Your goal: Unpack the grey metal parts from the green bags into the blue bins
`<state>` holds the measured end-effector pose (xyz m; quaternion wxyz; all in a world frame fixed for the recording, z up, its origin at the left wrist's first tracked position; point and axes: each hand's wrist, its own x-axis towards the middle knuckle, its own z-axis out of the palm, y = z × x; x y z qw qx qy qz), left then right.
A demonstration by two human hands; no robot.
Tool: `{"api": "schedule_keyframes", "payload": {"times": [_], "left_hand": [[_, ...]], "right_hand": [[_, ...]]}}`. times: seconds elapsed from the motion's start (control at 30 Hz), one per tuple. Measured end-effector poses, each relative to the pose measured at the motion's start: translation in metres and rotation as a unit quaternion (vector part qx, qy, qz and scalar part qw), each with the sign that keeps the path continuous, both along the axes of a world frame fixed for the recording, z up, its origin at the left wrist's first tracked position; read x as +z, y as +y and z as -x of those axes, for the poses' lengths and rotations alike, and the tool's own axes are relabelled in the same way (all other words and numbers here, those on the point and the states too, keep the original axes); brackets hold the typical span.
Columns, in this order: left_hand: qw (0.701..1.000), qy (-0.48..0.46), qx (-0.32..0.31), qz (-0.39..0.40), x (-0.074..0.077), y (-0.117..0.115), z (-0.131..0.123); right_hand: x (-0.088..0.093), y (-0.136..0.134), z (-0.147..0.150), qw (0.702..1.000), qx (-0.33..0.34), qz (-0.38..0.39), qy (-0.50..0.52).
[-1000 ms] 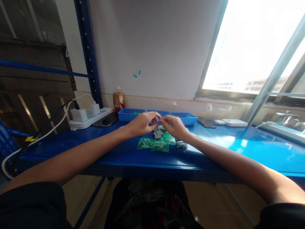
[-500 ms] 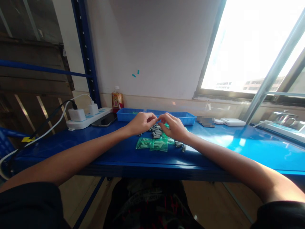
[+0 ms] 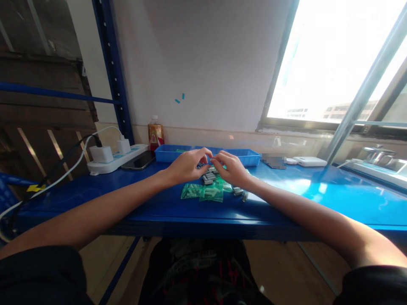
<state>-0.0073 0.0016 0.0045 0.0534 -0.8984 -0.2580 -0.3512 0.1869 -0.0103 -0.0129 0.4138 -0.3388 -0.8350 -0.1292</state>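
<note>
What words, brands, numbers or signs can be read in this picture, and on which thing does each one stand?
No text here can be read.
Bottle: red and yellow label, print too small to read.
Green bags: no print can be made out.
Flat thing right of the blue tray: blurred, unreadable.

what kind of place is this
Probably a small workshop or packing station: a blue metal workbench, a pile of small grey parts and green bags on it, and a blue tray behind them.
</note>
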Motion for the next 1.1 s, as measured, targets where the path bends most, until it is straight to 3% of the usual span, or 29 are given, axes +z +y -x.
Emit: {"api": "schedule_keyframes", "payload": {"times": [0.23,0.6,1.1], "left_hand": [[0.999,0.011,0.026,-0.02,-0.0002,-0.0009,-0.0007],[0.998,-0.015,0.016,0.059,0.0007,-0.0003,-0.0016],[0.979,-0.043,-0.014,0.199,-0.0002,-0.0007,-0.005]], "right_hand": [[0.0,-0.0004,-0.0009,1.0,-0.004,0.0,-0.012],[-0.0013,-0.0033,-0.0013,0.997,-0.019,-0.064,-0.045],[-0.0065,0.0013,-0.0016,0.999,0.012,-0.021,-0.03]]}}
